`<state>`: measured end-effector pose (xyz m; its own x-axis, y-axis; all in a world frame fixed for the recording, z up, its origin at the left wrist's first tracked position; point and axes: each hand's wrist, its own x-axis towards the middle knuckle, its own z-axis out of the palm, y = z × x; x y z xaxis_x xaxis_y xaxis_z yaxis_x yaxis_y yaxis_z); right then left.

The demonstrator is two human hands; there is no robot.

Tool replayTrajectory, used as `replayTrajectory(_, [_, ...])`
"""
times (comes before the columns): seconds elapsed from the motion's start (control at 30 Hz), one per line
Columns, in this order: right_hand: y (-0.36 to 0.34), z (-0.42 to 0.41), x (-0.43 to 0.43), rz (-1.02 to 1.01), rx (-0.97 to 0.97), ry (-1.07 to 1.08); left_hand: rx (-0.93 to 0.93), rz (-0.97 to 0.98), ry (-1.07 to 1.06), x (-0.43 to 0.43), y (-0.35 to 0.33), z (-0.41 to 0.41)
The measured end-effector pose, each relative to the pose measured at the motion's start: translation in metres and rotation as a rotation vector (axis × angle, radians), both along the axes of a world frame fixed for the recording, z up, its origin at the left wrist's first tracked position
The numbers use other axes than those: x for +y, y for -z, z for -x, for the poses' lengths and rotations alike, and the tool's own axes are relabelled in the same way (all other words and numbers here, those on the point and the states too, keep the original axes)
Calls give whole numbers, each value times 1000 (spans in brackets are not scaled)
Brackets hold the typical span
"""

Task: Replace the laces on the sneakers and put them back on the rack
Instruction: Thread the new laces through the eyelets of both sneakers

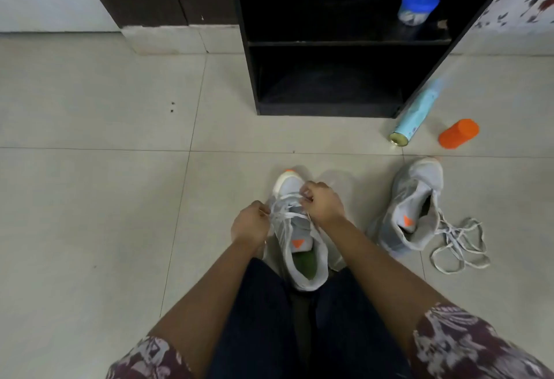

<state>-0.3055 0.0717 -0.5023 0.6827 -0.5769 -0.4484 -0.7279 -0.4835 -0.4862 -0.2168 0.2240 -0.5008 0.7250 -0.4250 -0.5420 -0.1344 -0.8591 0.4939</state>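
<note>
The black rack [251,79] stands on the tiled floor [90,169], and everything else is best placed from it. Straight out from its open front, some way off, a grey sneaker [299,246] sits upright between the seated person's legs, toe pointing back toward the rack. Both hands are on its white lace [287,215]. The left hand [250,222] has its grip closed, fingers curled and pinching a strand at the side of the shoe. The right hand [322,201] is curled tight too, its grip pinching the lace nearer the toe.

Out from the rack's right front corner, the second sneaker [416,198] lies tipped over, its opening showing. A loose lace [458,246] sprawls in loops against its heel end; whether it is threaded in, I cannot tell.

Leaning by that same right corner is a pale blue spray can [416,118], with an orange cap [458,133] just beside it on the floor. On the rack's upper shelf, toward the right, stands a jar with a blue lid [418,4].
</note>
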Motion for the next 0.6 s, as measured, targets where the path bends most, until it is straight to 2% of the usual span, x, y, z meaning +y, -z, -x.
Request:
replayTrajectory(0.13, [-14, 30, -18, -27, -47, 3, -21, -8, -60, 8, 15, -5])
replayTrajectory(0.17, [-20, 41, -24, 13, 53, -41, -39, -6, -69, 9, 18, -5])
replayTrajectory(0.27, [-38, 67, -30, 194, 573, -290, -75, 71, -89, 9, 27, -1])
replayTrajectory(0.33, [-42, 67, -26, 218, 682, -318, -73, 145, -62, 4, 30, 3])
replayTrajectory(0.4, [-44, 45, -22, 253, 608, -245, -28, 168, -19, -2, 29, 9])
replayTrajectory(0.47, [-31, 17, -17, 262, 297, -182, 22, 175, -6, -8, 27, 16])
replayTrajectory(0.53, [-17, -5, -8, 123, 43, -191, 20, 189, 36, -9, 26, 25])
replayTrajectory(0.6, [-7, -18, -2, 62, 15, -288, -20, 226, 75, -9, 29, 31])
